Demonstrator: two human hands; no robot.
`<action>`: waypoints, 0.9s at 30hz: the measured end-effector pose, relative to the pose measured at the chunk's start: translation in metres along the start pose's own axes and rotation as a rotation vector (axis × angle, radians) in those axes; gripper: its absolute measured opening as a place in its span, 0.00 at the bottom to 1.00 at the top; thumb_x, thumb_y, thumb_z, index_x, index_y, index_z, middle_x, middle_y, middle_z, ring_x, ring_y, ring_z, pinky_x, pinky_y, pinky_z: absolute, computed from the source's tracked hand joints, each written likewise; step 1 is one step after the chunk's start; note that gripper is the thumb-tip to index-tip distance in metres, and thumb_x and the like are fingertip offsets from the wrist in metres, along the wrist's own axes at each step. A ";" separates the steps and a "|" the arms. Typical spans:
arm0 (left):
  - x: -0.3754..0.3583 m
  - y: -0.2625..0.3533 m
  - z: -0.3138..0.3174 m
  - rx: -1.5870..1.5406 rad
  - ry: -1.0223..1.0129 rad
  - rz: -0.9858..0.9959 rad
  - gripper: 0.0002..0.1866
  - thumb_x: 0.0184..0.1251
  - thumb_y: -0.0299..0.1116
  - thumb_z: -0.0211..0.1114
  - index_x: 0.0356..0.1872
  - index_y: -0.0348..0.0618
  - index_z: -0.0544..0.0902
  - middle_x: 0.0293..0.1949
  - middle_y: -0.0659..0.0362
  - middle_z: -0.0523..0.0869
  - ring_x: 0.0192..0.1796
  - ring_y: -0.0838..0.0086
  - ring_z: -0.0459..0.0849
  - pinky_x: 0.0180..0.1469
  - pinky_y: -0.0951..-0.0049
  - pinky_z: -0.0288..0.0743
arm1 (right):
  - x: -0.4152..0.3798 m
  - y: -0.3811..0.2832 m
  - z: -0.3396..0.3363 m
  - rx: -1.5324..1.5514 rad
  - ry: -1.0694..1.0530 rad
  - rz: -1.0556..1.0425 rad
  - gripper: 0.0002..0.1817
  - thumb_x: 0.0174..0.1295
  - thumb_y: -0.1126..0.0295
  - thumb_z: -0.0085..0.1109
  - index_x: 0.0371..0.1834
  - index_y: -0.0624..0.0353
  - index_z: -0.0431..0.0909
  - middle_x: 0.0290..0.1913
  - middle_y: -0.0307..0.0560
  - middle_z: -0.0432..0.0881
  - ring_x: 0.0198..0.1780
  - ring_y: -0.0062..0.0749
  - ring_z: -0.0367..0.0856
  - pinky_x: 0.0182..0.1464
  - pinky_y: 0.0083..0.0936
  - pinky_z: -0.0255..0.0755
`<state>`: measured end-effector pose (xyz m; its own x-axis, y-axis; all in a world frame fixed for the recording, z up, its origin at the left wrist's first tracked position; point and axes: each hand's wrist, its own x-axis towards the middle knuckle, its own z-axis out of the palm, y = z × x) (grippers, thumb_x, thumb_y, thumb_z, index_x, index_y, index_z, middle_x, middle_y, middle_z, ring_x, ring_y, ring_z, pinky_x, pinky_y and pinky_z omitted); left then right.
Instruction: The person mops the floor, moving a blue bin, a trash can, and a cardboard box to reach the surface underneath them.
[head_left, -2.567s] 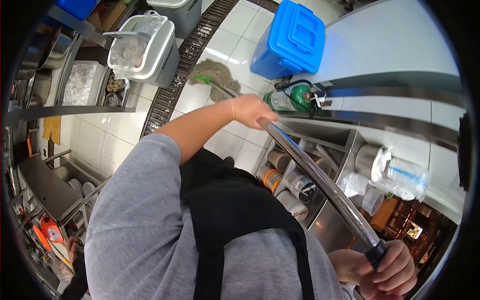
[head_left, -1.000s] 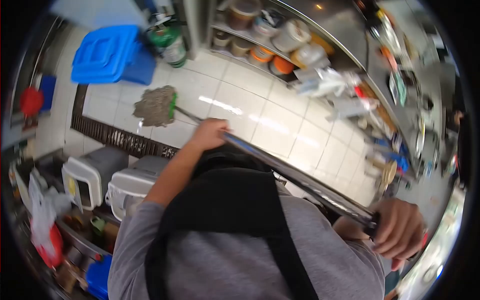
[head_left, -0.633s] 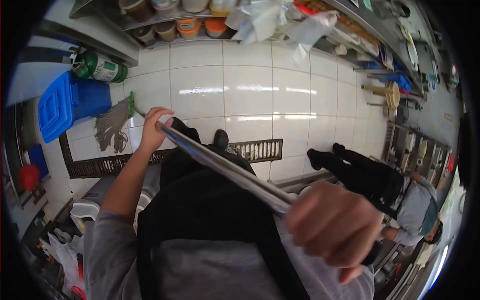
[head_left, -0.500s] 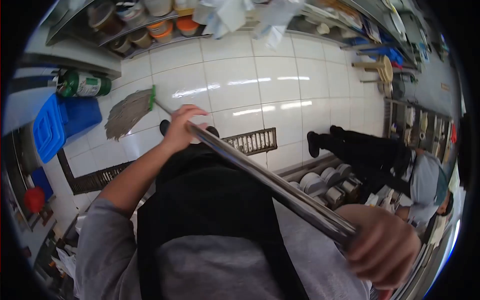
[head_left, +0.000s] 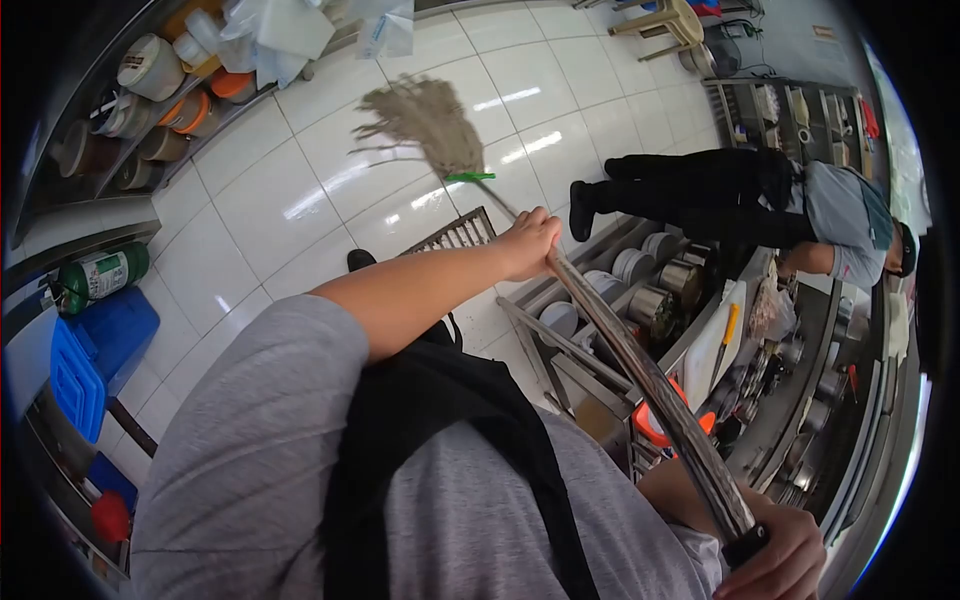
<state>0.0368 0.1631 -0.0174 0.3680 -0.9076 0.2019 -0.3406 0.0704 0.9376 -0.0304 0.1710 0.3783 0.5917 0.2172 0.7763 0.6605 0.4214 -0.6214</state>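
Observation:
A mop with a long metal handle (head_left: 650, 380) runs diagonally across my body. Its grey-brown strands (head_left: 430, 120) lie spread on the white tiles, joined to the handle by a green clamp (head_left: 470, 177). My left hand (head_left: 528, 245) is closed around the lower part of the handle, arm stretched forward across my front. Low on the right, my right hand (head_left: 785, 555) grips the black-capped top end (head_left: 745, 547).
A floor drain grate (head_left: 450, 232) lies near my shoe. To the right are a metal rack with pots (head_left: 650, 305) and a co-worker (head_left: 840, 205) at a counter. A green cylinder (head_left: 103, 275) and blue bin (head_left: 125, 325) stand left; shelves with tubs (head_left: 195, 110) are far left.
The mop head has swept from near the blue bin on the left to the middle of the floor, its strands trailing left. My left arm has swung right; the view has turned.

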 end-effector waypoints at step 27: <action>-0.426 0.056 -0.197 -0.044 0.265 -0.398 0.17 0.49 0.34 0.71 0.27 0.41 0.68 0.20 0.55 0.76 0.27 0.65 0.77 0.31 0.65 0.69 | 0.045 0.106 0.210 -0.242 0.368 -0.136 0.11 0.62 0.65 0.58 0.31 0.57 0.67 0.26 0.37 0.65 0.25 0.27 0.67 0.26 0.25 0.60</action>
<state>0.0316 0.6350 0.0051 0.6725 -0.7311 -0.1151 -0.0937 -0.2384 0.9666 -0.0308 0.4102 0.3692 0.5883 -0.1717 0.7902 0.8064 0.1976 -0.5573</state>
